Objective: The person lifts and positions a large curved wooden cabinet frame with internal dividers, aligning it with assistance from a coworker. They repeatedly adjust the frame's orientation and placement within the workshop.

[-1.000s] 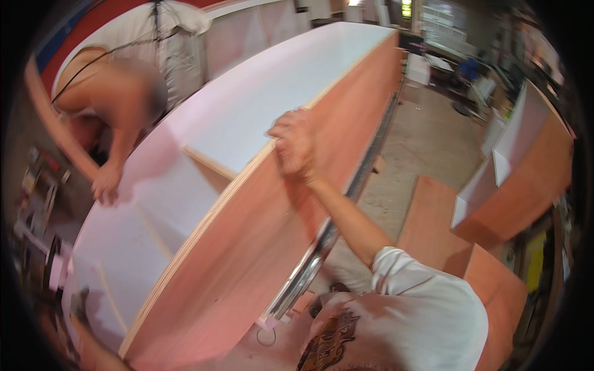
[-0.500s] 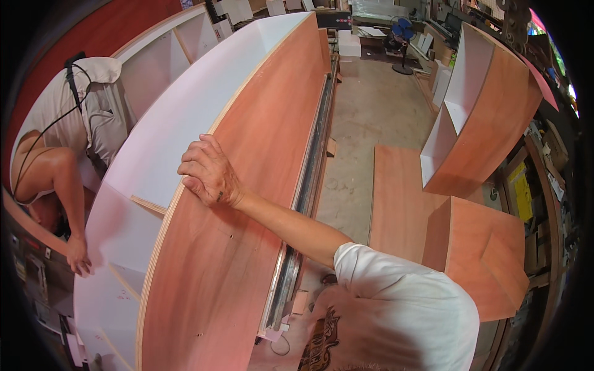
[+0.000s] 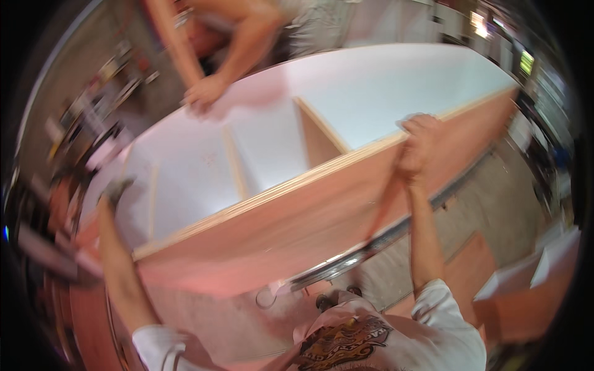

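A large wooden cabinet carcass [image 3: 297, 204] lies before me, with reddish-brown plywood outside and a white interior. Its open side shows several divider boards [image 3: 322, 127]. My right hand [image 3: 422, 141] hooks over the near top edge of the carcass, right of the middle, fingers curled over the rim. At the far left end, my left hand [image 3: 116, 190] reaches over to the inside of the carcass. It looks greyish, perhaps gloved, and motion smears its fingers, so its grip is unclear.
Across the carcass, another person's hand [image 3: 207, 93] rests on the far edge. A metal rail [image 3: 346, 260] runs beneath the near side. Plywood boxes [image 3: 526, 303] stand at the lower right, and a plywood sheet [image 3: 473, 263] lies on the floor. Cluttered shelves [image 3: 102, 105] stand at the far left.
My view has swung leftward, so the carcass lies crosswise. My left hand has come into view at its left end. My right hand remains on the near edge.
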The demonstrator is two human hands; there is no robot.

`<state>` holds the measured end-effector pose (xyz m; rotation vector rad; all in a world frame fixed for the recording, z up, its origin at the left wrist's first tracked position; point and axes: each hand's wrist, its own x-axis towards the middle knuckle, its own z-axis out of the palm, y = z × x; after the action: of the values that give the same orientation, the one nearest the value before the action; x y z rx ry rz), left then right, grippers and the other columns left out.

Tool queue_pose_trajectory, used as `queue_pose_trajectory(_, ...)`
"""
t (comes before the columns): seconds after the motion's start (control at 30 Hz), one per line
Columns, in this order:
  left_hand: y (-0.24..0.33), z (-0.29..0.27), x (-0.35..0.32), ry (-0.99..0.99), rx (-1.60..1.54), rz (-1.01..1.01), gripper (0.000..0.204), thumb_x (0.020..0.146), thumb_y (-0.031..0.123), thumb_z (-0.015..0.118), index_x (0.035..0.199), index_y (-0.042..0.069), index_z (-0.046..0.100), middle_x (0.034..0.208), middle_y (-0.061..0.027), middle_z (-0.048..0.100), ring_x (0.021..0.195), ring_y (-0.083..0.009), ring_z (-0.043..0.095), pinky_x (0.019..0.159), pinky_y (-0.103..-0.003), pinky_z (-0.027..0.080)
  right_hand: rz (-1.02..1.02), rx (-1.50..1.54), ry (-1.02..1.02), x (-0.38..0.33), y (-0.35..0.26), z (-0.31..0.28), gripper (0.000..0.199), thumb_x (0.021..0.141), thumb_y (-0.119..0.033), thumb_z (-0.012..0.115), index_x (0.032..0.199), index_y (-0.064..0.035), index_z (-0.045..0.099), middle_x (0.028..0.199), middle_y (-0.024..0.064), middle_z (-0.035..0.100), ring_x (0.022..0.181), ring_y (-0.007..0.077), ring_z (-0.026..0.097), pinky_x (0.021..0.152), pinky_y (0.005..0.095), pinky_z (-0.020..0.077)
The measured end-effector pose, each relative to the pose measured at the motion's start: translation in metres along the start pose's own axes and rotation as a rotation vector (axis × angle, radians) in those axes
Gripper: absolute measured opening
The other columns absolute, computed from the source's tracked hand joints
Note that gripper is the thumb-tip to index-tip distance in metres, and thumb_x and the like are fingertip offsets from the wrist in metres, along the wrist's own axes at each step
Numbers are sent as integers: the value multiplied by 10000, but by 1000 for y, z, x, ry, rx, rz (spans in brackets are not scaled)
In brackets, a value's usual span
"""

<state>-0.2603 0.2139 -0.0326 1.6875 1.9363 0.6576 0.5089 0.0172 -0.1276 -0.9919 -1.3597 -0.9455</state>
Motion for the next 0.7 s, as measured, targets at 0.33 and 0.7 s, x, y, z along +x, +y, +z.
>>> queue_pose_trajectory(0.33,14,-7,-15,69,377,-122,789,842,586,742,1373,10,646,1328,-196,676,1202,-334,619,1065,-408,443,-76,6,-54,-2,3,7,408,1118,-242,360,1103,19,672,1132,161,652,1141,367,565,1104,545,353)
queue_pose_trajectory(0.7,28,-1,-22,71,410,-115,756,855,566,736,1373,22,645,1340,-200,663,1206,-341,614,1070,-420,441,-108,-1,-57,-1,6,7,436,1130,-248,338,1086,41,661,1091,160,656,1109,359,565,1045,530,387)
